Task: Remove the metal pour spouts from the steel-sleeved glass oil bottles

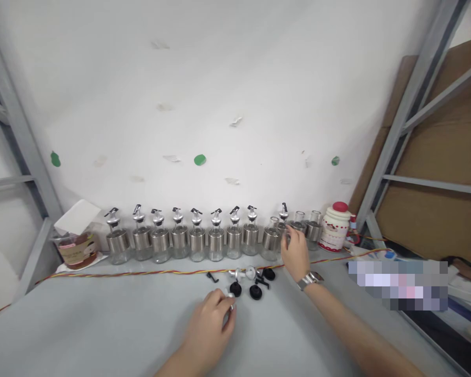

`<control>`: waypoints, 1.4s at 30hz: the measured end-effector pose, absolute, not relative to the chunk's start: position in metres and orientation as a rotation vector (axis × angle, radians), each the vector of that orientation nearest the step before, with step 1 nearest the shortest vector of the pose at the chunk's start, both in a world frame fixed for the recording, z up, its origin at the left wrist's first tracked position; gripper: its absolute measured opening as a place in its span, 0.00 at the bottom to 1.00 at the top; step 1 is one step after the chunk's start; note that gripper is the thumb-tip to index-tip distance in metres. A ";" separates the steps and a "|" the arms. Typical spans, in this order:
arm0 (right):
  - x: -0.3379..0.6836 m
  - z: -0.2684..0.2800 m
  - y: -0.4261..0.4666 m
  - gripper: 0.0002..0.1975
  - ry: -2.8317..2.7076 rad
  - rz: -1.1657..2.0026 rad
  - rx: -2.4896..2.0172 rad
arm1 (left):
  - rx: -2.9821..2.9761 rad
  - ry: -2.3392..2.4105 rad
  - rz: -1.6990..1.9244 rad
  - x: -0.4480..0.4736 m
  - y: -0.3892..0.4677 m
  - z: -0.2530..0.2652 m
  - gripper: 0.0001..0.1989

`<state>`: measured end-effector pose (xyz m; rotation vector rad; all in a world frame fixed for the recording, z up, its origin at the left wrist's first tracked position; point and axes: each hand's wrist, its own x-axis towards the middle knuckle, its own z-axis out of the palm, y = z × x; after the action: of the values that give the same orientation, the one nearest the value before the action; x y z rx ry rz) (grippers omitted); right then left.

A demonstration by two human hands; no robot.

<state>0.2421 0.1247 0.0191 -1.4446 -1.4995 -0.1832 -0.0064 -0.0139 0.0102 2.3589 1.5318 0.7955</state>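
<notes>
Glass oil bottles with steel sleeves stand in a row along the wall; several, such as one bottle, carry silver pour spouts with black flip caps. My right hand, with a metal watch on its wrist, is closed at the neck of a spouted oil bottle, which it partly hides. My left hand is low over the table, thumb and fingers pinching a small silver pour spout, mostly covered. Just beyond it lie black stoppers, silver spout parts and small black flip caps.
A twisted red-yellow wire runs across the grey table. A brown-labelled container stands at the left end, a white jar with a red lid at the right. Uncapped bottles stand beside the jar. Metal frame posts flank both sides.
</notes>
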 end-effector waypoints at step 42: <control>0.254 0.054 0.183 0.18 -1.084 -0.180 -1.575 | 2.211 1.569 0.899 -0.008 -0.009 0.006 0.16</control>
<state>0.2540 0.1827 0.0537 -1.5745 -1.0839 -0.1802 -0.0081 -0.0090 0.0061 2.2109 1.5694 0.8986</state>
